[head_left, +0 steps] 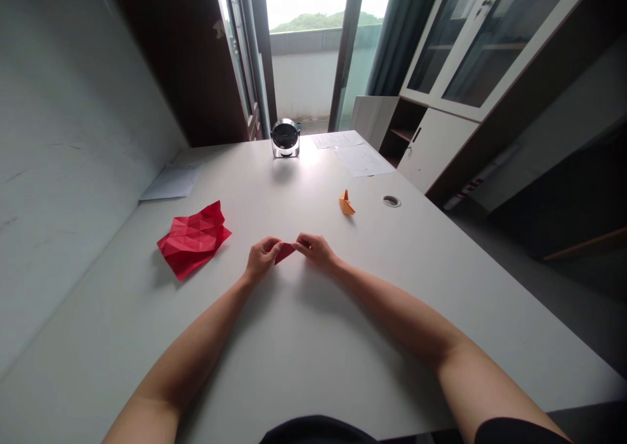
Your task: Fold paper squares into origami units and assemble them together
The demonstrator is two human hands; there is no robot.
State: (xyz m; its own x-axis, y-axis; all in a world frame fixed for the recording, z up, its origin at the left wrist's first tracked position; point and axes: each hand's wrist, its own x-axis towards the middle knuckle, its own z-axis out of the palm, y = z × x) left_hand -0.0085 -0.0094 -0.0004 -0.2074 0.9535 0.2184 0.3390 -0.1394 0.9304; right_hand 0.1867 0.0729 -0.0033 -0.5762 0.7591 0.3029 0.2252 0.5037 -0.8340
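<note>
A small folded piece of red paper [284, 253] is held just above the white table, at the middle of the head view. My left hand [263, 258] pinches its left side, thumb on top. At its upper right corner, my right hand [314, 248] grips the paper between thumb and fingers. Parts of the paper are hidden behind the fingers. A larger creased sheet of red paper [196, 238] lies unfolded to the left of my left hand. Beyond my right hand stands a small orange folded paper figure [346, 204].
The white table [304, 352] meets a wall [73, 150] on the left. A round black device on a metal stand [285, 137] is at the far edge. Printed sheets [365, 160] lie at the back right, white papers [171, 181] at the back left. A round cable hole [391, 201] sits near the right edge.
</note>
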